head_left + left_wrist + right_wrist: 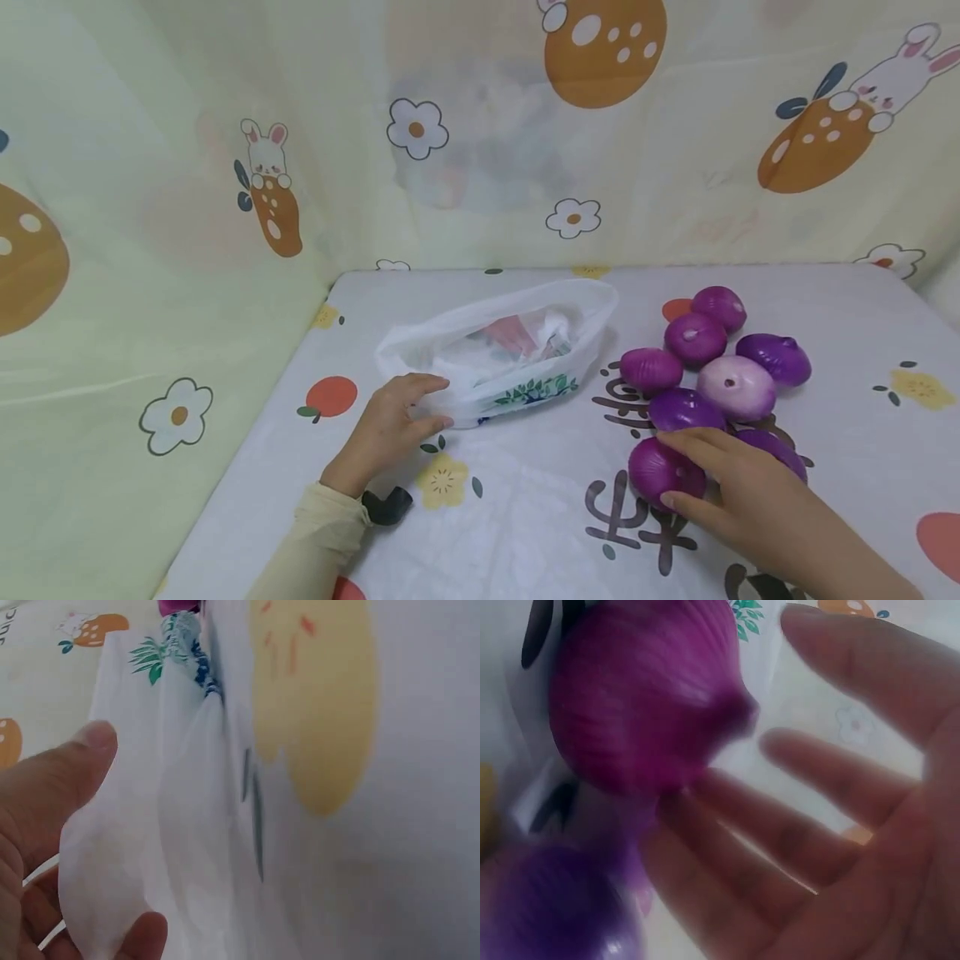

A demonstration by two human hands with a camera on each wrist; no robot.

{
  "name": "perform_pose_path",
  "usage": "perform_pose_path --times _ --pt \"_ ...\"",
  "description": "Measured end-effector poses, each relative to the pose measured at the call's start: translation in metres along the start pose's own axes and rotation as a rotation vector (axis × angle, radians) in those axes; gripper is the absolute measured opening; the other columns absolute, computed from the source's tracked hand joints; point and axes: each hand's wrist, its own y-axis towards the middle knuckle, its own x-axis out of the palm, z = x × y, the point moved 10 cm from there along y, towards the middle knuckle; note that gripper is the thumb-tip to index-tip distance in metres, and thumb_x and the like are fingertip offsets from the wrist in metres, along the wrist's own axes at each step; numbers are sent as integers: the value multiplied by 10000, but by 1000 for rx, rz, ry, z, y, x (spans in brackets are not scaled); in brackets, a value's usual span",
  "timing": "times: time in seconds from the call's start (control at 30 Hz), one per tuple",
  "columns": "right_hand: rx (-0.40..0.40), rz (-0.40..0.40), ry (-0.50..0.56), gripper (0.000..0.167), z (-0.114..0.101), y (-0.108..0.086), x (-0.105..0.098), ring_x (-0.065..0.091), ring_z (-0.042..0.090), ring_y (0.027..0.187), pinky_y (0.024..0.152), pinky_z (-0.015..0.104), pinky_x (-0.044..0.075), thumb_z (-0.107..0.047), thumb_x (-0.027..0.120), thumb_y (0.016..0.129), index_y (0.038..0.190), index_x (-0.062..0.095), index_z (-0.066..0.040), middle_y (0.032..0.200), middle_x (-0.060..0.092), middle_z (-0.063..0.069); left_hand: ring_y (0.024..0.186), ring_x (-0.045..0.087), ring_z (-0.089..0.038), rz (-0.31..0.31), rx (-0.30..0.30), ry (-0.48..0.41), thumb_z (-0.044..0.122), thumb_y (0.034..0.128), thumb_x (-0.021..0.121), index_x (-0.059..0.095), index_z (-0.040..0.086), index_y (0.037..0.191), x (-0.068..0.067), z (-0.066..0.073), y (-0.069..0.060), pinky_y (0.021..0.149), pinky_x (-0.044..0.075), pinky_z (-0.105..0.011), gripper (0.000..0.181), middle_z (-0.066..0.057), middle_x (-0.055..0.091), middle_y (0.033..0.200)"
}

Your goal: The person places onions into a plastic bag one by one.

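A white plastic bag [495, 392] with a green leaf print lies with its mouth open on the table. My left hand [392, 421] is at its left end, thumb and fingers spread apart beside the plastic; the left wrist view shows the bag [187, 802] between thumb and fingers, not pinched. To the right is a cluster of several purple onions [693, 340], one of them paler [737, 388]. My right hand [738, 483] reaches over the nearest purple onion [660, 471]. In the right wrist view its fingers are extended beside that onion [645, 697], not curled round it.
A white printed cloth [517, 508] covers the table. Light curtains with rabbit and carrot prints [480, 183] stand behind and at the left. Crumpled clear and pinkish material [517, 337] shows inside the bag. A black object [387, 506] is by my left wrist.
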Motion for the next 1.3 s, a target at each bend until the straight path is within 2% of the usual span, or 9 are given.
perform_pose_path --times 0.1,0.2,0.33,0.4,0.6,0.73,0.83,1.03,1.3 --pt "28 -19 -24 670 3 1 7 630 441 1215 916 645 544 -389 900 802 1380 677 -133 1372 638 191 1213 642 -268 6 -6 7 111 830 884 753 77 1250 2 -1 1 996 550 -453 441 -57 733 1253" --pt "34 -25 -52 680 4 2 12 637 453 1188 901 653 546 -371 916 781 1364 684 -111 1361 633 210 1158 665 -253 26 -31 11 101 835 877 785 87 1185 3 -4 2 965 560 -444 362 -43 754 1183" --pt "70 -60 -69 716 6 5 20 634 471 1182 882 666 548 -401 916 773 1381 674 -111 1373 624 221 1109 681 -229 36 -93 13 85 833 875 819 110 1092 5 -9 3 943 567 -428 266 -8 767 1105" --pt "78 -65 -66 745 6 7 23 633 470 1184 884 673 544 -427 915 770 1397 662 -114 1377 624 218 1076 688 -215 36 -99 10 78 832 874 829 114 1042 7 -11 3 922 572 -416 218 8 771 1064" --pt "93 -56 -36 833 5 10 28 643 423 1174 890 656 551 -494 921 737 1427 636 -124 1388 617 190 944 710 -185 69 -35 -2 41 815 874 839 103 946 6 -10 5 802 580 -338 150 20 783 948" --pt "131 -86 -15 887 5 11 35 638 416 1173 885 650 558 -551 906 730 1455 611 -135 1407 603 199 906 717 -166 93 -25 -4 45 803 884 845 108 951 4 -10 4 755 574 -287 165 23 791 928" --pt "122 -72 -5 880 4 13 38 653 390 1145 880 627 570 -557 900 738 1455 609 -137 1397 606 207 902 717 -158 93 -32 -14 49 801 888 847 111 961 3 -11 3 747 573 -277 177 26 793 929" --pt "24 45 28 810 -3 10 34 687 317 1089 846 557 601 -475 936 721 1397 658 -126 1339 642 156 897 713 -142 94 -33 -34 59 809 885 847 125 980 2 -10 3 743 568 -269 187 46 794 927" --pt "-3 54 38 818 2 13 34 682 278 1071 801 518 618 -523 932 705 1384 670 -151 1326 654 117 856 709 -122 106 -13 -38 41 808 881 848 138 989 2 -10 2 708 553 -248 208 49 796 926"
